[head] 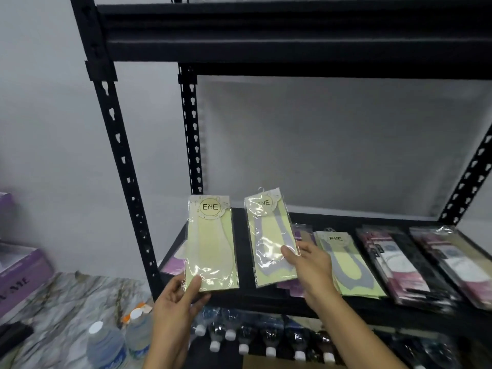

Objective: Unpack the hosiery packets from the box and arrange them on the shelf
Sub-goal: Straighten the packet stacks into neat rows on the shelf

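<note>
Landmark: black metal shelf [245, 262], middle board of the rack.

- Left hand [175, 302]: at the shelf's front left corner. Thumb lies across the lower front of a pale yellow hosiery packet [211, 243], with the fingers curled behind it in a pinch. The packet stands nearly upright over the left end of the shelf, its round "ENE" label at the top.
- Right hand [310, 265]: above the shelf's front edge, towards the middle. Thumb presses the front right edge of a second packet [270, 235], fingers behind it, gripping. This packet is yellow with a grey foot outline and tilts slightly left. It is held above the shelf, apart from the first.
- Lying flat on the shelf just right of the right hand is a stack of matching yellow packets [348, 265].
- Farther right on the shelf are dark and pink packets [394, 267] in overlapping rows, reaching the right end.
- Purple-toned packets [171, 263] lie flat on the shelf's left end, behind the left-hand packet.
- Under the shelf is a row of white-capped bottles [266, 339].
- Left of the shelf are two water bottles [106, 347] on a marbled surface, and beyond them a purple box [21, 272].
</note>
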Demonstrator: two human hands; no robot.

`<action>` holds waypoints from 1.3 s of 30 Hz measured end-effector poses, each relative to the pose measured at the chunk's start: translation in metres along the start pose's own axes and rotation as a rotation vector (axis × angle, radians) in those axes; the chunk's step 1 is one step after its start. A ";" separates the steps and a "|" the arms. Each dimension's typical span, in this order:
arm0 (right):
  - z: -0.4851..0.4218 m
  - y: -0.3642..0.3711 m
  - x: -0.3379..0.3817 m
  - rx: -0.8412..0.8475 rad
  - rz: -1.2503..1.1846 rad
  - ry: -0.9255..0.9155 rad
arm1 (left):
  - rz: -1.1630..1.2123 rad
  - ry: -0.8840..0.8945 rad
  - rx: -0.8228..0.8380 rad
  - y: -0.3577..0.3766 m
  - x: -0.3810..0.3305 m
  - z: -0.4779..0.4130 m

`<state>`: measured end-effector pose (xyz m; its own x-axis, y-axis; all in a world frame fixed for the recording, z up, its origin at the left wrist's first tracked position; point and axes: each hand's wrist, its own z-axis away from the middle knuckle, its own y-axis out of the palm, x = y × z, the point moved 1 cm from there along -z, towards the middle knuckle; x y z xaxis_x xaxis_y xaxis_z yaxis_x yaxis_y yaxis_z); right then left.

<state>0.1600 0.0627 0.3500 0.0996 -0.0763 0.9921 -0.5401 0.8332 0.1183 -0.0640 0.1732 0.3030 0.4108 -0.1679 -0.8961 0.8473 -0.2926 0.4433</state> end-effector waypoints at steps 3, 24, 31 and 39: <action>0.011 -0.026 0.009 -0.017 -0.029 -0.047 | 0.040 -0.018 0.012 0.014 0.002 0.003; 0.046 -0.176 0.047 -0.223 -0.079 -0.126 | 0.075 -0.178 0.272 0.121 0.027 0.059; 0.045 -0.199 0.046 -0.272 -0.055 -0.090 | 0.062 -0.209 0.294 0.139 0.039 0.067; 0.026 -0.196 0.033 -0.280 -0.043 -0.024 | 0.098 -0.241 0.257 0.139 0.048 0.065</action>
<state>0.2479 -0.1176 0.3609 0.0961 -0.1249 0.9875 -0.2835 0.9476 0.1475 0.0515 0.0635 0.3228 0.3694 -0.4147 -0.8316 0.6828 -0.4859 0.5456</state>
